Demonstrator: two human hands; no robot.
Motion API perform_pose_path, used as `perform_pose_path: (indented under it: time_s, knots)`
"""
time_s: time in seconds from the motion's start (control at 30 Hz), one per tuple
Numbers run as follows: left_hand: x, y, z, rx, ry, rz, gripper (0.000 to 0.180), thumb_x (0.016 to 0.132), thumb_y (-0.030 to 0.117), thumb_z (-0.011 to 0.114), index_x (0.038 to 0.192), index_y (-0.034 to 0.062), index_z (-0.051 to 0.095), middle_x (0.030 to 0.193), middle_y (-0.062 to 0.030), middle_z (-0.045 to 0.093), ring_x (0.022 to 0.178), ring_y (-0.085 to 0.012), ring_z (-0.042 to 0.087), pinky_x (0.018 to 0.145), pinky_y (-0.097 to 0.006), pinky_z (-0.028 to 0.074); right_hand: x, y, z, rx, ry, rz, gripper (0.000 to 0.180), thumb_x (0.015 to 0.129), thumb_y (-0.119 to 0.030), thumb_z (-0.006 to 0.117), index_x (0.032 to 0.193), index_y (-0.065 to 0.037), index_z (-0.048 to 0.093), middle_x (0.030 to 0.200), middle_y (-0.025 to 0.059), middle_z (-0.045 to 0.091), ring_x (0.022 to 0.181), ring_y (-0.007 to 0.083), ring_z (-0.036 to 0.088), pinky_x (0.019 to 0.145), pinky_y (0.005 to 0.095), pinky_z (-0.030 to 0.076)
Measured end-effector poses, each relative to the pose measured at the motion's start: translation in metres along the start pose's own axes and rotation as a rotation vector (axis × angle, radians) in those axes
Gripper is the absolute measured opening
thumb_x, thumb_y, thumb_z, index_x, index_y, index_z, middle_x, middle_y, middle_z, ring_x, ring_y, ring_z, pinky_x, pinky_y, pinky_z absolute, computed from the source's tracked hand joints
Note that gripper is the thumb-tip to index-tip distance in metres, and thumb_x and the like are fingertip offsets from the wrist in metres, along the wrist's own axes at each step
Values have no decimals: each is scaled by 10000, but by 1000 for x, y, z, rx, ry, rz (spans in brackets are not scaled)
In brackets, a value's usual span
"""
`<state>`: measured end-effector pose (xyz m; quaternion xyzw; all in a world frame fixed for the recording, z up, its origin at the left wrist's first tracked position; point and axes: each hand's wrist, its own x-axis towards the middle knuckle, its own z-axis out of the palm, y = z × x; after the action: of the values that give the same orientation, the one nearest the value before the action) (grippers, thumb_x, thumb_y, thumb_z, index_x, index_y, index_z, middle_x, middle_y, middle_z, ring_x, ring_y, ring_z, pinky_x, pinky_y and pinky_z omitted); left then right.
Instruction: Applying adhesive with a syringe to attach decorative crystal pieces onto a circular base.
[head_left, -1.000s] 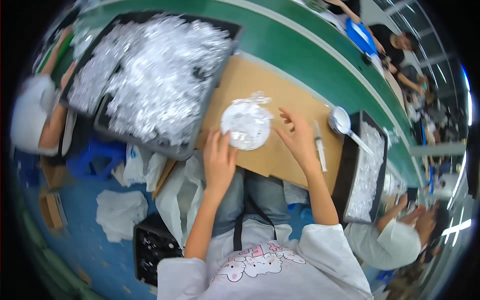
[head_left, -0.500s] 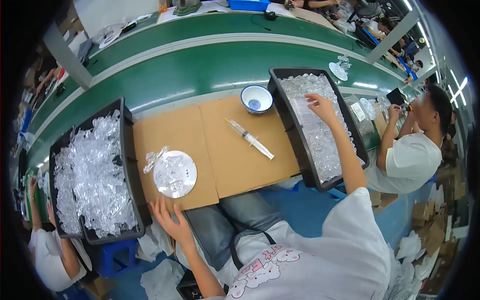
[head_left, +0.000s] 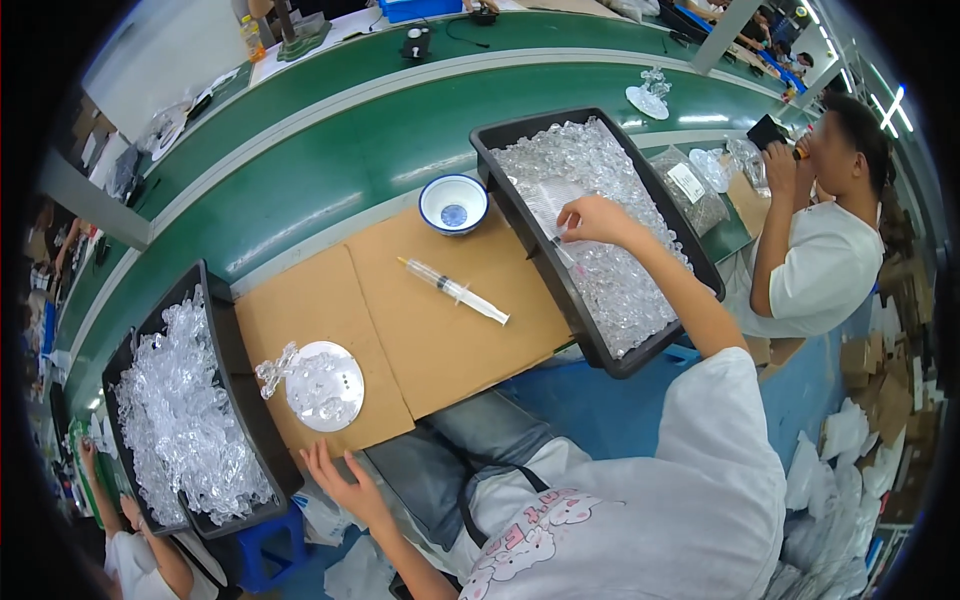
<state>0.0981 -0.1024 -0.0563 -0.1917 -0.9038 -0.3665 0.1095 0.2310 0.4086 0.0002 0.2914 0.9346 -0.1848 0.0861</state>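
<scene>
We are in a factory, at an assembly line; a long green conveyor belt [head_left: 330,150] curves across the room with work stations on both sides; our own station is a cardboard sheet [head_left: 420,320] laid at the belt's edge, flanked by two black trays [head_left: 600,230] heaped with small clear plastic parts [head_left: 180,420]; a syringe [head_left: 455,290] and a small bowl [head_left: 453,203] lie on the cardboard as bench tools; a co-worker [head_left: 815,250] in a white shirt sits just beside us at the next place, and another person's arm [head_left: 150,555] shows at the left tray; cartons [head_left: 880,380] and white scraps lie on the blue floor [head_left: 620,410]; strip lights [head_left: 885,105] shine overhead.
</scene>
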Motion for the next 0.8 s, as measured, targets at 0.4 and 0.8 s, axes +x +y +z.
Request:
perform_pose_path:
  time_s: [0.4,0.8]
  knots:
    - [-5,28,2,8,-62,30,358,904,80,555,1256,19,529,1346,-172,459,1341,-335,343,1076,-420,286,-22,17,3,153,86,-159,237,702,-180,729,901,-63,673,803,90,676,769,224,659,694,310,510]
    - [2,61,-13,-150,-30,8,349,856,8,585,1205,16,577,1281,-156,513,1305,-365,392,1046,-437,332,-132,-143,-16,966,204,-168,433,829,-12,658,1243,-26,532,849,10,596,844,59,587,720,201,457]
